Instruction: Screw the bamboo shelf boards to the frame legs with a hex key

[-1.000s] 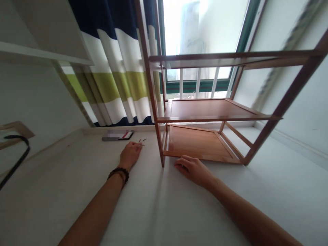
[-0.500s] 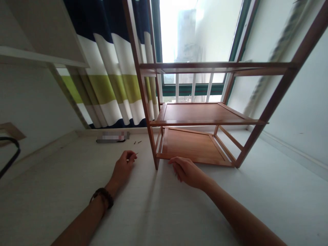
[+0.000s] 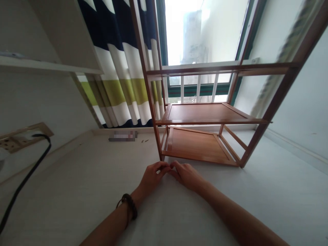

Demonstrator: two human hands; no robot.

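A brown wooden shelf rack with three boards stands on the white surface before the window. My left hand and my right hand meet fingertip to fingertip just in front of the rack's near left leg. Both hands have their fingers curled in a pinch. What they pinch is too small to make out. My left wrist wears a dark bead bracelet.
Two small screws and a flat packet lie near the striped curtain. A black cable runs from a wall socket at the left. A white wall shelf hangs at upper left.
My left hand picked up a small thin piece near the screws and moved right to meet my right hand at the rack's front leg. The view shifted slightly.
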